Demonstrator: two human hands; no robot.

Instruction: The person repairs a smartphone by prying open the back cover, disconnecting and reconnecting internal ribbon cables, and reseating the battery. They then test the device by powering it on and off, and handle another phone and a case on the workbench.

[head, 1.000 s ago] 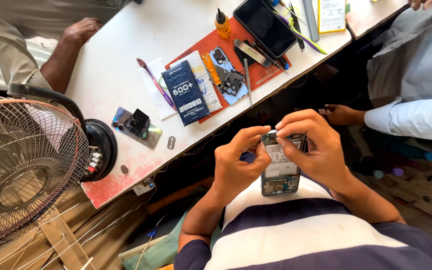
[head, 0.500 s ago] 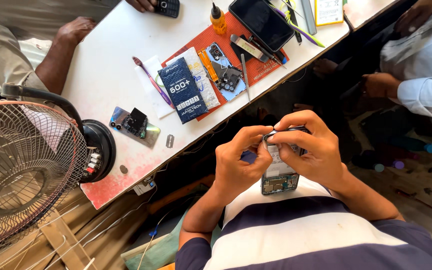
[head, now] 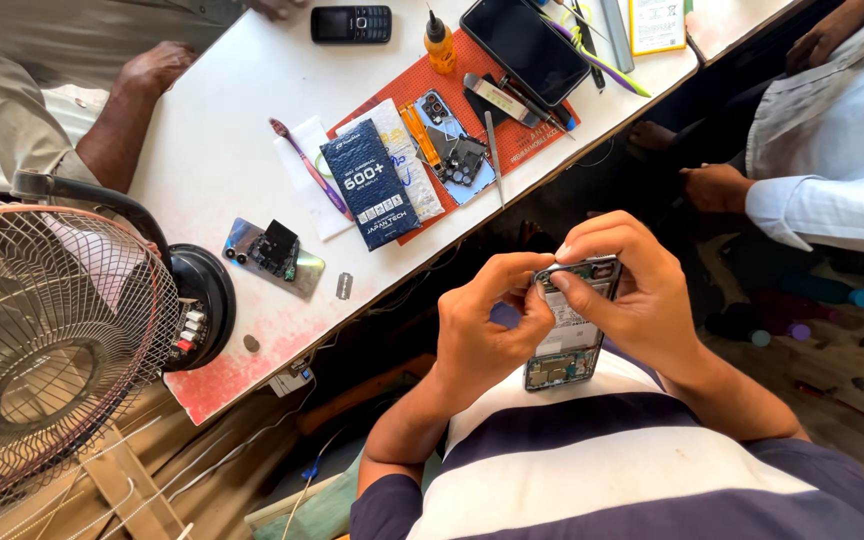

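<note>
The person is holding an opened phone (head: 569, 325) over their lap, just below the edge of the white surface (head: 222, 120), with its back cover off and its inner parts showing. The left hand (head: 480, 330) is pinching at the phone's top corner, its grip narrow, thumb and forefinger closing on a small part too tiny to make out. The right hand (head: 632, 295) is wrapping around the phone's upper end, its grip closed on the phone.

On the surface, a red mat (head: 542, 110) is carrying a second opened phone (head: 452, 150), tweezers (head: 493, 155) and a dark screen panel (head: 524, 45). A dark blue box (head: 367, 195) is lying beside the mat, partly on it. A small button phone (head: 350, 23) is sitting near the far edge. A fan (head: 47, 340) is standing at the left.
</note>
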